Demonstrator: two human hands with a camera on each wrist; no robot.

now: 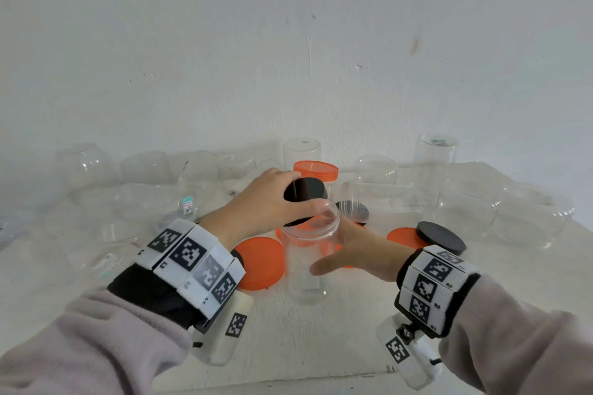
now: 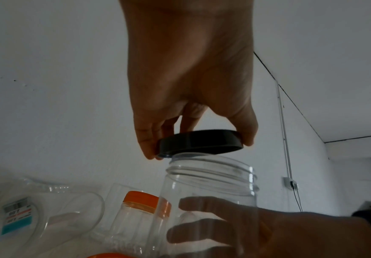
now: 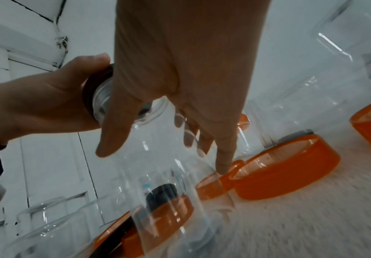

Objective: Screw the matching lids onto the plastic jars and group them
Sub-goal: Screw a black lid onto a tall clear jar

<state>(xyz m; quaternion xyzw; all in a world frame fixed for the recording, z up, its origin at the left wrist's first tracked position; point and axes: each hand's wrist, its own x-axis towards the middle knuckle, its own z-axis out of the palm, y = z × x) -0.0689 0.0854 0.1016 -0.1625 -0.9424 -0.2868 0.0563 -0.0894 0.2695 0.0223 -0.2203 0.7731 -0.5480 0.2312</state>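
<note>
My left hand [image 1: 301,194] grips a black lid [image 1: 313,189] by its rim from above. The lid hangs tilted over the open mouth of a clear plastic jar [image 1: 309,253], which stands upright at the table's middle. In the left wrist view the black lid [image 2: 202,139] sits just above the jar's [image 2: 211,183] threaded neck, its left edge close to the rim. My right hand [image 1: 333,253] wraps the jar's body from the right, thumb in front, fingers behind. In the right wrist view my right hand [image 3: 164,157] holds the jar [image 3: 157,192].
Loose orange lids [image 1: 261,261] [image 1: 404,236] and black lids [image 1: 441,236] [image 1: 353,208] lie around the jar. A jar closed with an orange lid [image 1: 316,171] stands behind. Several clear open jars [image 1: 434,151] [image 1: 144,202] stand or lie along the wall. The table's front edge [image 1: 288,382] is near me.
</note>
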